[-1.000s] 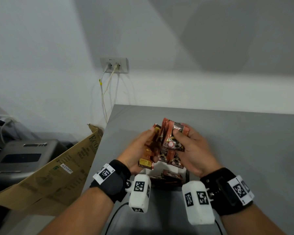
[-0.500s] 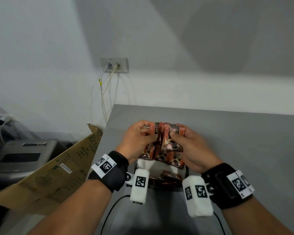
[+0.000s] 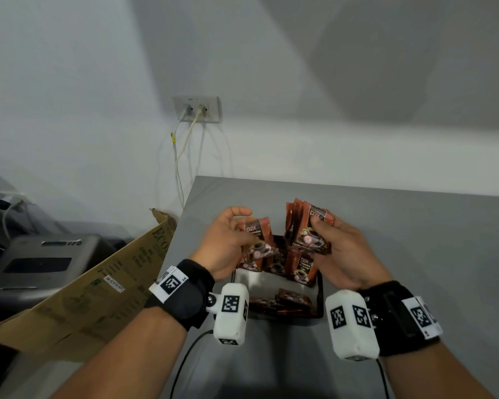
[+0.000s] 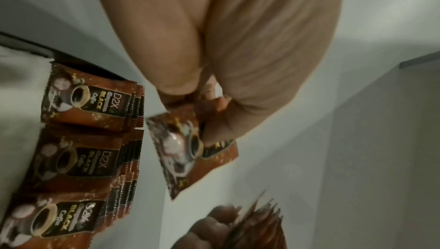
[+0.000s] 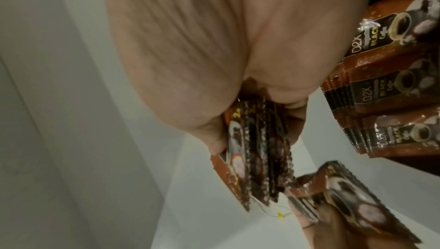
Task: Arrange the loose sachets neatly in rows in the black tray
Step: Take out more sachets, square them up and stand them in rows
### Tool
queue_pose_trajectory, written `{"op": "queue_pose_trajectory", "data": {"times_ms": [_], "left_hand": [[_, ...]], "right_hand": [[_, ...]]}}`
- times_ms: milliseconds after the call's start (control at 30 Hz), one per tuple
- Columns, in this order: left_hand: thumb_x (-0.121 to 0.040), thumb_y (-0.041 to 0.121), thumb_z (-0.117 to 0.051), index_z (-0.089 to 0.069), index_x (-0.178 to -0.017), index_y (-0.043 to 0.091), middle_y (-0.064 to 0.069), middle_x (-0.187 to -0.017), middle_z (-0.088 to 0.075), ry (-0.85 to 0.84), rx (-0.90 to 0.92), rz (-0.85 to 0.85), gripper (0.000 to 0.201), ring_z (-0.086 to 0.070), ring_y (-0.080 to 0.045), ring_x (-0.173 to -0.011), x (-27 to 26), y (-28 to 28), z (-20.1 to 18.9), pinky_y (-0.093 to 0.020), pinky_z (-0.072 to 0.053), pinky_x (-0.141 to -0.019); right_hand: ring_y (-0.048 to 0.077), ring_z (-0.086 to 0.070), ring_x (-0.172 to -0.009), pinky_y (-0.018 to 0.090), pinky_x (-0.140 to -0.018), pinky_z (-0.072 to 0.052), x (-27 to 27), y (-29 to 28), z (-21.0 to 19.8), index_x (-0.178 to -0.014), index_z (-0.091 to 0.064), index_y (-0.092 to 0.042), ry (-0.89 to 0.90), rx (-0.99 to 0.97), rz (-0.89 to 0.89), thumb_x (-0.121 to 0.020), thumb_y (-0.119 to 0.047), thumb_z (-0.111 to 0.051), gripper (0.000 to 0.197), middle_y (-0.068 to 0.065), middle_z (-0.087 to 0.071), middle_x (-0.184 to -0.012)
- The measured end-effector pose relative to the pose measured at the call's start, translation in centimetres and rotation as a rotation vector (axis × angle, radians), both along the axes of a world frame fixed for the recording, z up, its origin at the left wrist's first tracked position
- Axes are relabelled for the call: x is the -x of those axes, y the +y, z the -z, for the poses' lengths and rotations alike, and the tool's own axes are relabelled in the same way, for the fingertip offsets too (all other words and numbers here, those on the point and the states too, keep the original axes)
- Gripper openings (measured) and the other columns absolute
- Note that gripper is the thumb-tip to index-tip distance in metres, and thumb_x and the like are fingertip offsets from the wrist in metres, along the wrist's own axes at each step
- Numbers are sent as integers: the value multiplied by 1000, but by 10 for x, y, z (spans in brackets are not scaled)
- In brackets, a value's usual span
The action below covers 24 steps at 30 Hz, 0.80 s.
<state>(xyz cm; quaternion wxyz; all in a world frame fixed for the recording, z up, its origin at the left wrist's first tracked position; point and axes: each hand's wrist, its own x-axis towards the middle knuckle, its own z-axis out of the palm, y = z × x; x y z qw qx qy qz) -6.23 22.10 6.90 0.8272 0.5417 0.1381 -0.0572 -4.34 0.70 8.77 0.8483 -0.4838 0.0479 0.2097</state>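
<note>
Partly done: sachets (image 3: pixel 277 264) stood in rows at tray's (image 3: pixel 319 298) far edge, loose ones lay near its front. Left hand (image 3: pixel 225 246) pinched one sachet (image 3: pixel 258 236); right hand (image 3: pixel 339 254) gripped a stack (image 3: pixel 306 228), both above tray.

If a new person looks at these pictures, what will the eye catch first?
First, the two hands raised above the black tray: the right hand grips a fanned bundle of sachets, and the left hand pinches a single sachet. Below them, upright sachet rows fill the tray's far end.
</note>
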Motion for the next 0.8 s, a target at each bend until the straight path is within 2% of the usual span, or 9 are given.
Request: {"op": "queue_pose_trajectory", "data": {"times_ms": [67,167,233,300,467,533,633,733,800], "left_hand": [[-77,-27,-61,-58,-101,6,-21,-98,-61,-21,-47,-16,40,-66,-26,-71,0,0,2,-34,-57,-65],[-82,-9,-66,-61,-86,-1,-23,-89,-62,-15,41,20,10,-66,-28,-72,1,-10,0,-36,-57,-65],[-82,15,-65,-63,-106,-12,-27,-99,-64,36,180,70,36,-66,-34,-84,5,-22,-6,-40,-56,-75],[-84,30,-60,-67,-111,-9,-23,-99,-68,56,263,124,48,-67,-31,-86,10,-32,-12,-38,-55,-79],[-85,21,-66,-57,-127,-9,-25,-110,-63,55,322,155,52,-67,-33,-97,19,-44,-7,-40,-57,-85],[-91,21,-60,-60,-125,-6,-22,-112,-65,54,368,189,44,-67,-31,-101,21,-44,-5,-39,-55,-91],[-97,22,-55,-64,-123,-3,-20,-113,-67,28,400,233,37,-67,-30,-104,23,-41,-4,-41,-53,-96],[-94,21,-58,-62,-126,-2,-20,-109,-67,24,371,242,39,-68,-30,-99,25,-37,-7,-41,-55,-90],[-92,19,-59,-54,-134,-4,-21,-109,-66,28,366,257,48,-68,-32,-97,26,-35,-10,-43,-56,-87]], "right_hand": [[40,-67,-107,53,-93,-55,4,0,-1,-131,-58,5,-6,-18,-26,-92,-12,-58,42,31,-65,-123],[43,-65,-107,57,-96,-53,13,14,2,-130,-60,3,-39,41,-90,-95,-12,-56,39,34,-64,-123],[43,-64,-107,56,-98,-51,18,29,4,-127,-61,3,-46,90,-84,-96,-10,-56,34,35,-64,-123],[40,-65,-111,56,-102,-49,23,41,6,-123,-66,-1,-87,156,-79,-99,-8,-54,27,28,-68,-119],[19,-68,-115,49,-107,-48,31,49,2,-118,-72,-22,-221,396,-85,-104,-19,-51,25,3,-75,-117],[8,-47,-132,42,-119,-33,28,45,4,-137,-59,-34,-422,730,-151,-104,-41,-42,37,-8,-58,-135],[4,-16,-141,36,-123,-10,21,34,3,-160,-19,-31,-709,1179,-281,-88,-71,-12,83,-9,-30,-145],[6,-11,-149,40,-125,-15,16,26,2,-160,-7,-30,-729,1130,-375,-88,-73,-15,84,-16,-13,-158],[-3,-29,-140,29,-118,-34,15,25,-3,-161,-7,-31,-663,967,-393,-100,-58,-34,71,-22,-15,-153]]}}
